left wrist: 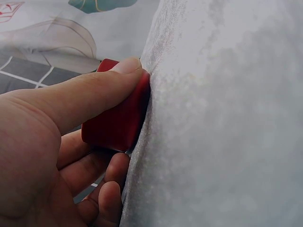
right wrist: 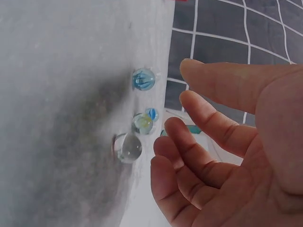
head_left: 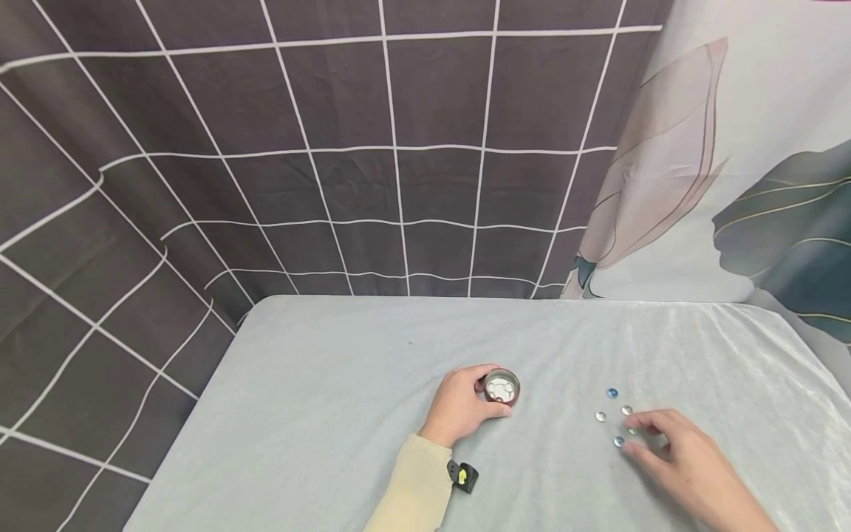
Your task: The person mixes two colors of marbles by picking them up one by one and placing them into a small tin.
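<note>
Red cup is standing mouth-up on the pale cloth, left of the marbles, w/ L hand gripping it: thumb on the near side, fingers round the far. R hand is holding nothing, fingers loosely bent, hovering at the near right edge of the marbles. For a clean pick, prob. best to be taking one at a time, thumb + index closing low on both sides, pinching lightly, since smooth balls are likely rolling off at a nudge. Pressing from above is risking a squirt into the neighbours; L hand should be steadying the cup w/o tipping it. Head cam is looking into the cup, showing pale round shapes inside (can't tell if marbles); L wrist cam is giving only the red outer wall and no marbles. From the head, R fingertips are seeming to touch; R wrist cam is showing a gap there, plus blue streaks in one ball and yellow in another, but it's catching just four vs. five from the head.
</note>
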{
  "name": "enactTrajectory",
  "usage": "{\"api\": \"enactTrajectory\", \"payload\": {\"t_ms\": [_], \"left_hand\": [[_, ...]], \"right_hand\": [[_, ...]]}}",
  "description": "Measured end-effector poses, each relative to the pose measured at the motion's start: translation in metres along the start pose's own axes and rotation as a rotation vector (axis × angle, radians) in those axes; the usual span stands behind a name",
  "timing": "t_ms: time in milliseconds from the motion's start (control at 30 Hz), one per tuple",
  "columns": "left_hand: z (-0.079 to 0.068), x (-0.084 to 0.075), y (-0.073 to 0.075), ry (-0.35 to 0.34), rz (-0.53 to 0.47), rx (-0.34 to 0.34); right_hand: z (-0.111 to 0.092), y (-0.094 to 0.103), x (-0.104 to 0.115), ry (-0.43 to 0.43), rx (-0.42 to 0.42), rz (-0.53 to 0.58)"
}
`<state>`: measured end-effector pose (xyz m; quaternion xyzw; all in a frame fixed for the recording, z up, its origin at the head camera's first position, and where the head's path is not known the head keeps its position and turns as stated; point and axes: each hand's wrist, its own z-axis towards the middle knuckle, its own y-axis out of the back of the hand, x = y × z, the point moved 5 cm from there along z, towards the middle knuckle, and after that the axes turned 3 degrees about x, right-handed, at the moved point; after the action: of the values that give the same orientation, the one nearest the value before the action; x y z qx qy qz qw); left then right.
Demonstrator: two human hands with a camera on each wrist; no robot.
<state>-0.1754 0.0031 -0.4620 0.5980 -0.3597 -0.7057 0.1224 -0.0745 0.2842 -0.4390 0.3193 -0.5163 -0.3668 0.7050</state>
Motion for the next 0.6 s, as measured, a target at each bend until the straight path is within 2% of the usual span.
{"api": "enactTrajectory", "payload": {"t_ms": [233, 500, 600], "left_hand": [[0.000, 0.000, 0.000, 0.004, -0.013, 0.001], [0.000, 0.001, 0.000, 0.005, -0.016, 0.004], [0.000, 0.001, 0.000, 0.008, -0.015, 0.004]], "right_hand": [[-0.002, 0.001, -0.009, -0.104, 0.117, -0.057], [-0.008, 0.001, -0.014, -0.071, 0.074, -0.052], [-0.010, 0.002, -0.017, -0.087, 0.086, -0.053]]}}
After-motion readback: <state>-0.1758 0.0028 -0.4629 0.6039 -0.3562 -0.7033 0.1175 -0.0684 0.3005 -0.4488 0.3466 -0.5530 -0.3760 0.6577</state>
